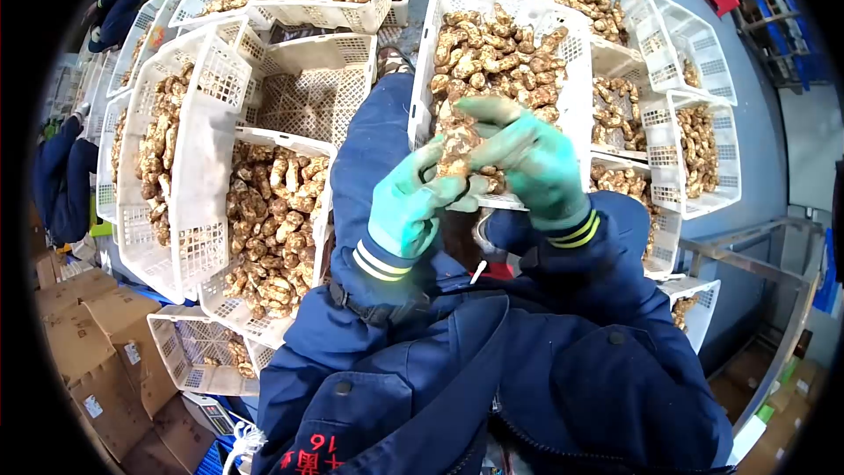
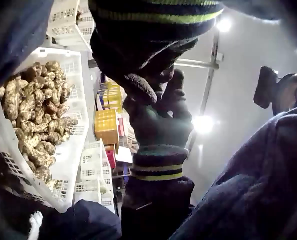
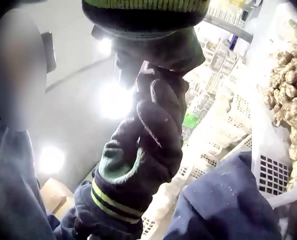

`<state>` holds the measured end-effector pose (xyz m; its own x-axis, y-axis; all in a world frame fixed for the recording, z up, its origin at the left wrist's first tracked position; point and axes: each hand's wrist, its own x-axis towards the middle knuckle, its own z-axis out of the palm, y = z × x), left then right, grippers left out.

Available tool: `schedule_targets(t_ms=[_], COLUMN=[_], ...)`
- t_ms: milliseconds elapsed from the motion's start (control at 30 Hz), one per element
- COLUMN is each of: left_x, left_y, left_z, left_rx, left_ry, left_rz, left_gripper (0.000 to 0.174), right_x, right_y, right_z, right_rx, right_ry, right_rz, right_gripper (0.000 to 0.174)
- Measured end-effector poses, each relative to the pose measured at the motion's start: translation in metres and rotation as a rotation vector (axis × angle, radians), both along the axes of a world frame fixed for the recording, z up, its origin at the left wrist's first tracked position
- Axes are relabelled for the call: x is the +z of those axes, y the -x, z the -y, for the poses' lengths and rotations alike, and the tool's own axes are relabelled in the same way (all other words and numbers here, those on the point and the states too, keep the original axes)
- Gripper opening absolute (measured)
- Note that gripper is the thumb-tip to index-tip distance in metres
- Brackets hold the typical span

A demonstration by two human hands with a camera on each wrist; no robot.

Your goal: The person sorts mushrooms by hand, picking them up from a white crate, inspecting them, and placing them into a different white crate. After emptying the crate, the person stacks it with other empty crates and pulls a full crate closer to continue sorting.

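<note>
Both hands wear green gloves and meet above a white crate (image 1: 576,62) of brown-and-cream mushrooms (image 1: 492,48), in the head view. My left hand (image 1: 404,207) grips a stubby, soil-specked mushroom (image 1: 457,148) by its lower end, the mushroom standing roughly upright. Across from it, the right hand (image 1: 536,163) pinches the same mushroom from the side with thumb and fingers, its index finger stretched over the top. The gloves hide part of the mushroom. In both wrist views the gloves look dark against bright lamps, and the fingers of the two hands come close together.
More white crates of mushrooms stand left (image 1: 198,158) and right (image 1: 694,149). A crate (image 1: 308,92) with a bare slatted bottom sits beside the left leg. Cardboard boxes (image 1: 105,334) lie lower left, a metal frame (image 1: 774,299) stands right, and another person (image 1: 66,171) sits far left.
</note>
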<state>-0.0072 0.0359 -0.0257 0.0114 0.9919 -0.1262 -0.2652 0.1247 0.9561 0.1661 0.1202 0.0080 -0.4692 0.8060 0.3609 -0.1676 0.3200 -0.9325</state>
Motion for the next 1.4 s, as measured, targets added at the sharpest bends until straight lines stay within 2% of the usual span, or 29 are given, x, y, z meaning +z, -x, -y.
schedule_targets(t_ms=[33,67,100,167,200,233,267,333,367,433,533,567,667,700,800,833,933,967,1000,1033,1067,1133,1167,1200,1267,1300,1333,1400], left_x=[0.022,0.033,0.026,0.014,0.012,0.016,0.016,0.016,0.008,0.003,0.008,0.007,0.014,0.020,0.025,0.024,0.022,0.018,0.015,0.013,0.013,0.021,0.020,0.017,0.012,0.022,0.020,0.015], left_y=[-0.001,-0.001,0.003,0.002,0.002,0.000,-0.001,-0.002,-0.002,-0.001,-0.001,0.001,0.003,0.004,0.002,0.002,0.000,-0.003,-0.005,-0.007,-0.007,-0.007,-0.005,-0.004,-0.004,-0.006,-0.006,-0.005], left_z=[-0.003,-0.005,-0.007,-0.012,-0.012,-0.012,-0.011,-0.010,-0.009,-0.007,-0.005,-0.005,-0.005,-0.006,-0.005,-0.005,-0.005,-0.003,-0.002,-0.003,-0.002,0.001,0.004,0.004,0.005,0.004,0.004,0.003], left_rx=[0.018,0.035,-0.032,0.059,0.105,0.139,0.150,0.175,0.172,0.149,0.110,0.086,0.015,-0.008,0.000,-0.010,0.005,0.043,0.081,0.095,0.070,0.021,0.004,-0.018,-0.063,-0.085,-0.092,-0.109], left_ry=[0.060,0.120,0.145,0.008,-0.056,-0.041,-0.074,-0.141,-0.134,-0.114,0.000,0.045,0.155,0.186,0.204,0.203,0.223,0.198,0.172,0.069,0.114,0.206,0.264,0.182,0.015,0.112,0.086,0.037], left_rz=[0.193,0.384,0.448,0.175,0.037,0.008,0.005,-0.002,0.009,0.071,0.203,0.240,0.380,0.431,0.443,0.438,0.379,0.318,0.256,0.062,0.049,0.022,0.137,0.068,-0.065,0.169,0.121,0.020], left_gripper=[0.060,0.063,0.064,0.063,0.062,0.060,0.060,0.059,0.066,0.067,0.067,0.066,0.063,0.062,0.059,0.058,0.057,0.056,0.056,0.055,0.054,0.054,0.055,0.056,0.058,0.062,0.062,0.063], right_x=[0.006,0.001,-0.001,-0.005,0.003,0.011,0.018,0.014,0.008,0.001,0.015,0.008,0.011,0.017,0.018,0.014,0.009,0.015,0.018,0.019,0.021,0.008,-0.002,-0.006,-0.008,-0.009,-0.006,-0.019], right_y=[-0.009,-0.015,-0.018,-0.020,-0.008,0.003,0.009,0.019,0.019,0.020,0.013,0.011,0.000,0.002,-0.003,0.000,0.021,0.022,0.016,0.021,0.027,0.028,0.028,0.028,0.017,0.014,0.013,0.008], right_z=[-0.001,-0.006,-0.012,-0.014,-0.006,0.002,0.007,0.014,0.014,0.012,0.012,0.010,0.006,0.007,0.004,0.002,-0.007,-0.004,-0.012,-0.009,-0.005,-0.009,-0.014,-0.019,-0.029,-0.032,-0.029,-0.036], right_rx=[-0.069,-0.114,-0.116,-0.137,-0.085,-0.039,-0.032,-0.125,-0.126,-0.124,-0.048,0.015,0.087,0.021,-0.182,-0.250,-0.364,-0.281,-0.217,-0.200,-0.177,-0.190,-0.168,-0.147,0.044,0.121,0.119,0.017], right_ry=[0.070,0.108,0.117,0.117,0.217,0.319,0.432,0.196,0.190,0.178,0.356,0.416,0.580,0.616,0.450,0.486,-0.063,-0.029,-0.631,-0.236,0.159,0.117,0.079,0.044,0.162,0.055,0.187,0.225], right_rz=[0.056,-0.028,-0.042,-0.011,-0.106,-0.203,-0.056,0.353,0.321,0.259,0.262,0.032,-0.032,0.031,0.049,-0.021,0.150,0.289,0.648,0.654,0.643,0.696,0.664,0.635,0.516,0.538,0.469,0.664], right_gripper=[0.022,0.021,0.022,0.028,0.037,0.048,0.053,0.050,0.048,0.044,0.037,0.029,0.029,0.032,0.028,0.024,0.021,0.019,0.029,0.029,0.029,0.028,0.028,0.028,0.030,0.029,0.027,0.027])
